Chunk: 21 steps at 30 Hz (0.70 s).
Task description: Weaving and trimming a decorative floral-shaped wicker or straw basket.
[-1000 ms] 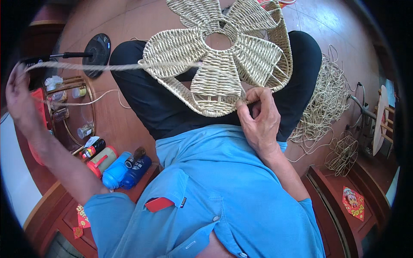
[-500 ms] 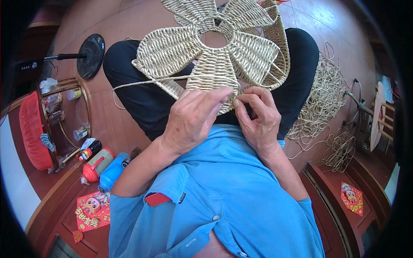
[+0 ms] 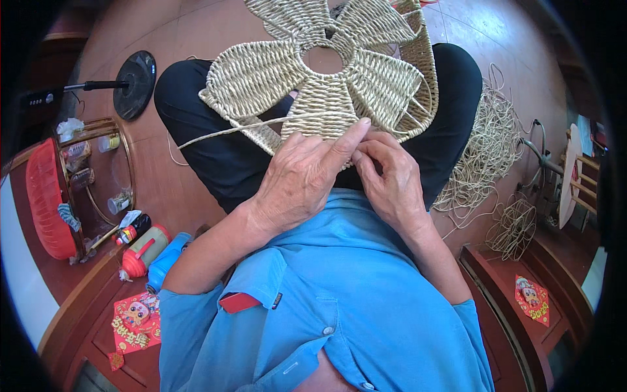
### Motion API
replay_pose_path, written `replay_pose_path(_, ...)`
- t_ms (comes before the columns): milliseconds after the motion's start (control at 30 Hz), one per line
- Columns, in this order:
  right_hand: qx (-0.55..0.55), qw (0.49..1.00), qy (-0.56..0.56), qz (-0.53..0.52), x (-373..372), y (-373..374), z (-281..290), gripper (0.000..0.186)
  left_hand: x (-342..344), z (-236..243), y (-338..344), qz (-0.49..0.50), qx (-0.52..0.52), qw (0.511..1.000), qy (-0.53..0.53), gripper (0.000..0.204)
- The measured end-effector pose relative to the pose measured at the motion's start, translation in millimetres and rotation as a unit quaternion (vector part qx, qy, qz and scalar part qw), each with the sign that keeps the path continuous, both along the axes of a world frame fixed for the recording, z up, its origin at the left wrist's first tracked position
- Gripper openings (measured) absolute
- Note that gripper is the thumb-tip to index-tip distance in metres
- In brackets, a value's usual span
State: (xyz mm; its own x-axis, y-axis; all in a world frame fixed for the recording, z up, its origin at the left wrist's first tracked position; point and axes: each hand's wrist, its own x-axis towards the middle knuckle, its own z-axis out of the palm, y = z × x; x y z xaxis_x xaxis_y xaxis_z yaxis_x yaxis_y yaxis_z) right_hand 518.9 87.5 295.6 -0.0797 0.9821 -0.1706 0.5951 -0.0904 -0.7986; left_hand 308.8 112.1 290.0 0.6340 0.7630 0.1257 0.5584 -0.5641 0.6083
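A pale woven cord basket (image 3: 320,98) rests on my lap, its nearest face shaped as a flower with broad petals around a round hole. My left hand (image 3: 304,173) covers part of the lower petal, its thumb and forefinger reaching to the petal's right edge; its other fingers curl over and are partly hidden. Close against it, my right hand (image 3: 392,179) is closed in a pinch at the same edge. What lies between its fingertips is hidden. A loose strand of cord (image 3: 228,132) crosses from the left over the lower petal toward the left hand's fingertips.
A heap of loose cord (image 3: 480,157) lies on the floor at right, a smaller coil (image 3: 514,228) nearer. At left stand a round black base (image 3: 135,85), a rack with a red basket (image 3: 51,199), and flasks (image 3: 145,251). My black-trousered knees flank the woven piece.
The loose strand has shifted up and now spans the lower petal. My left hand has turned, its fingertips moving up and right. My right hand has moved slightly left, still pinched.
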Motion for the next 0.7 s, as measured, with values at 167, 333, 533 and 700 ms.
replay_pose_path(167, -0.036, 0.999, 0.023, 0.0, 0, 3, 5, 0.02, 5, -5, -2, 0.031, 0.024, 0.997, -0.071, 0.081)
replay_pose_path(333, -0.076, 0.997, 0.016, 0.022, 1, 6, 6, 0.022, 9, -3, -12, 0.007, 0.085, 0.996, 0.016, 0.081)
replay_pose_path(533, -0.042, 0.999, 0.0, 0.012, -4, 2, -1, 0.021, 7, -5, -4, 0.044, 0.003, 0.997, -0.058, 0.086)
replay_pose_path(700, -0.062, 0.998, -0.024, -0.021, -11, -3, -9, 0.022, 11, 0, 2, -0.025, 0.053, 0.997, 0.051, 0.081)
